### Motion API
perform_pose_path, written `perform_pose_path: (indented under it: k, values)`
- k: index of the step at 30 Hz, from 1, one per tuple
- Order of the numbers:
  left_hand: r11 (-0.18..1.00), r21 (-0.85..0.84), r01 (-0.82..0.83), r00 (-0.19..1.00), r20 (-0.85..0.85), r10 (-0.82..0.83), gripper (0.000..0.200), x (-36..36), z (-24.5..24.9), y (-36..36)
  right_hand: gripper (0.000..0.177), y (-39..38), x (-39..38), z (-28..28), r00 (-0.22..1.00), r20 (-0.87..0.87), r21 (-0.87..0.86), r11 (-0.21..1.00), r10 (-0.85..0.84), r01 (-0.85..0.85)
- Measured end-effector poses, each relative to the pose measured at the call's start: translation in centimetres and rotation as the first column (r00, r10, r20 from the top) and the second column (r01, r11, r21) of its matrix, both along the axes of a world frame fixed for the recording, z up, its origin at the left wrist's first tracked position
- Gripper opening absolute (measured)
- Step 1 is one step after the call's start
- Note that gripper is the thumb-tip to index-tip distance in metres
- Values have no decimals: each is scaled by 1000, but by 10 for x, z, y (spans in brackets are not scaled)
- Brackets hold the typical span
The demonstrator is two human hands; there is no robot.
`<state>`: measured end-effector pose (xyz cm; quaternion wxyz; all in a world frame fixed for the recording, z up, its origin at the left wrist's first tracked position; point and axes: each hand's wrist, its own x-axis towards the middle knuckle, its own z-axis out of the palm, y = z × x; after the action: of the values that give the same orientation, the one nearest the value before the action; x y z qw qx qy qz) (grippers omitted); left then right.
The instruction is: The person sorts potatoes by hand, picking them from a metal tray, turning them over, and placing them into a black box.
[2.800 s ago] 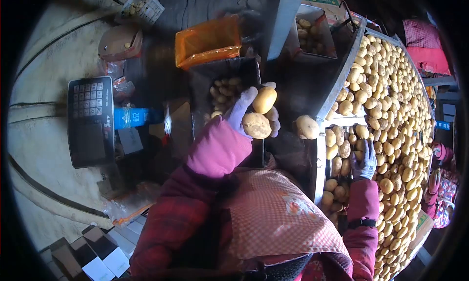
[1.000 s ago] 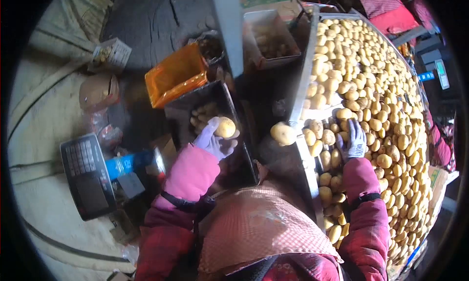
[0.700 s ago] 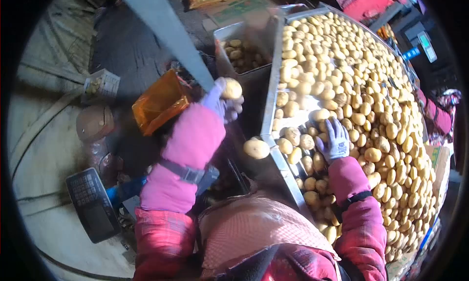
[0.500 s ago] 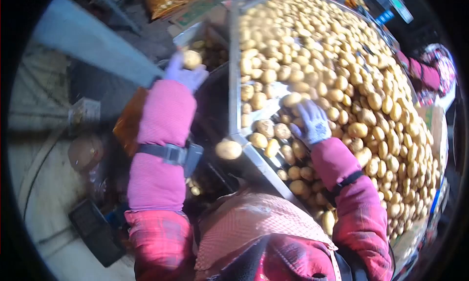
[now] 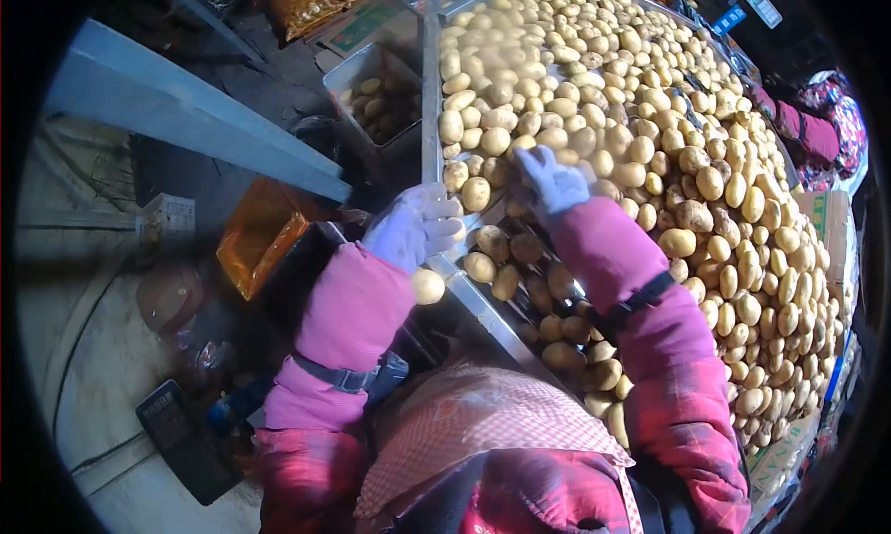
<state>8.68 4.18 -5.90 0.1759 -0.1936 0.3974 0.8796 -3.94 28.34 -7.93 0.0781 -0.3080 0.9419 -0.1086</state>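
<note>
My left hand [image 5: 415, 226], in a pale purple glove, is at the metal rim [image 5: 431, 116] of the potato table, fingers stretched toward the potatoes and none seen in its grip. A lone potato [image 5: 428, 286] lies at the table's near corner, just below that hand. My gloved right hand [image 5: 555, 183] reaches into the heap of potatoes [image 5: 677, 244], its fingers bent down and partly blurred; I cannot tell what they close on. Near its wrist, several potatoes [image 5: 492, 244] lie over dark slats close to the front rim.
Left of the table stands a bin [image 5: 376, 98] holding potatoes. A grey beam [image 5: 195, 112] slants toward my left arm, near an orange bag [image 5: 263, 237]. Full bags [image 5: 311, 10] lie at the back. Another person's sleeve [image 5: 809, 133] shows at the far right.
My left hand has come back from the bin to the table rim, and the potato it held is gone from it. My right hand has shifted up and left over the potatoes.
</note>
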Motion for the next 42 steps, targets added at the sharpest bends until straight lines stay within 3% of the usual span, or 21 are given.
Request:
perform_pose_path:
  k: [4,7,8,9,10,11,12,14,15,16,20,22,24,25,28,30,32,34,36,39,42]
  values:
    - [993,-4,-117,993,18,117,43,12,11,18,62,-27,-14,-10,985,36,-136,976,-168,172]
    - [991,14,-132,990,44,131,42,25,23,22,59,-5,-32,-37,1000,-13,-328,944,-16,11]
    - [986,-10,-165,982,88,165,42,27,29,25,56,14,-41,-16,982,186,-385,921,23,51]
    - [986,0,-165,982,89,164,42,32,29,24,49,32,-54,-3,948,300,-411,882,-110,232]
    - [984,52,-169,985,27,168,39,39,27,21,47,51,-60,22,902,324,-269,886,-286,377]
    - [981,101,-167,985,-35,171,37,45,26,21,48,71,-77,14,917,-240,49,939,-320,341]
    - [981,109,-160,986,-37,165,37,45,20,24,54,99,-85,5,889,-345,144,919,-301,367]
    - [871,481,-96,992,119,44,36,45,14,34,60,110,-82,-3,886,-366,281,873,-286,398]
    - [972,214,-95,978,202,51,35,50,15,49,60,109,-88,-7,924,-269,356,864,-272,357]
    - [985,173,-14,986,166,-15,35,52,19,62,59,85,-77,24,930,-120,377,850,-349,368]
    - [950,299,93,972,180,-152,39,57,-10,81,64,22,-50,65,882,230,225,904,-411,363]
    - [937,336,95,974,161,-156,41,56,-13,79,69,17,-40,-3,944,-74,-31,947,-321,319]
    - [980,162,114,949,275,-156,44,58,-15,76,75,21,-12,-24,969,25,-244,938,-246,245]
    - [979,168,115,946,281,-160,44,61,-16,75,78,21,10,5,954,223,-189,951,-201,245]
    - [975,198,95,944,293,-152,46,63,-16,74,72,47,52,-14,987,-151,-253,963,55,-93]
    - [986,135,100,935,327,-139,48,62,-7,77,58,67,57,-10,964,-142,-213,944,224,-251]
    - [986,137,99,930,339,-141,50,64,-12,77,37,73,39,23,938,332,-92,993,102,-76]
    - [978,183,99,947,285,-149,51,66,-12,75,30,55,16,33,997,71,-349,935,-42,64]
    - [967,246,71,960,247,-133,50,70,-19,74,26,32,-9,18,954,-292,-325,945,-70,-31]
    - [948,318,17,972,217,-91,46,63,-14,68,44,-8,-43,-10,999,-52,40,999,-10,12]
    - [928,371,-39,987,161,-23,40,55,-2,54,47,-26,-36,-7,988,-130,156,982,-89,109]
